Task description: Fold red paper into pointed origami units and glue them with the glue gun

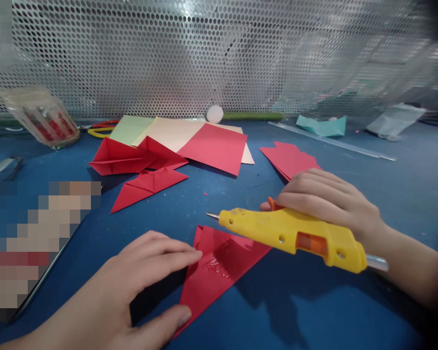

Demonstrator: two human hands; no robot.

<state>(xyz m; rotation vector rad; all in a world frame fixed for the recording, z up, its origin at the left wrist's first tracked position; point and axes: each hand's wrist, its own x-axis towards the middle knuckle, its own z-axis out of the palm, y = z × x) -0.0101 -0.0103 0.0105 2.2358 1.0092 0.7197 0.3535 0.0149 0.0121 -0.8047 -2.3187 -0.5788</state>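
Observation:
My right hand is wrapped round a yellow glue gun with an orange trigger, its metal tip pointing left just above the table. Below the tip lies a folded red paper triangle with a shiny patch of glue on it. My left hand rests flat on the left edge of that triangle, fingers stretched out and thumb at its lower corner.
Other folded red pieces and flat sheets in red, cream and green lie further back on the blue table. Red pieces sit behind my right hand. A plastic jar, scissors, a ruler and a mesh wall stand behind.

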